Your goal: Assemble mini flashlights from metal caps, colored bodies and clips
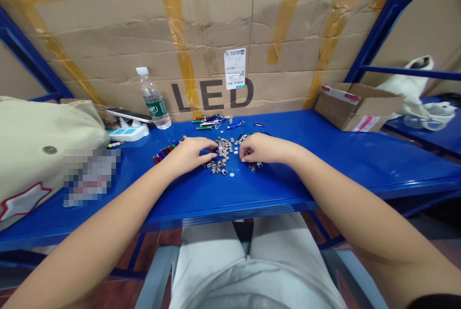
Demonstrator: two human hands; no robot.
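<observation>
On the blue table (281,181) lies a spread of small round discs (226,147) between my two hands. My left hand (196,153) is at the left edge of the discs, thumb and forefinger pinched around something small and shiny. Just below its fingertips is a cluster of silver metal clips (217,168). My right hand (254,148) is curled with fingertips together at the right side of the discs; what it holds, if anything, is hidden. A few metal pieces (253,168) lie beneath it. Coloured cylinders (163,153) line up beside my left wrist.
Coloured carabiner pieces (209,122) lie behind the discs. A water bottle (156,105), a power strip (128,132) and a cream bag (46,150) are at the left. An open cardboard box (355,107) stands at the back right, before a large carton (216,25).
</observation>
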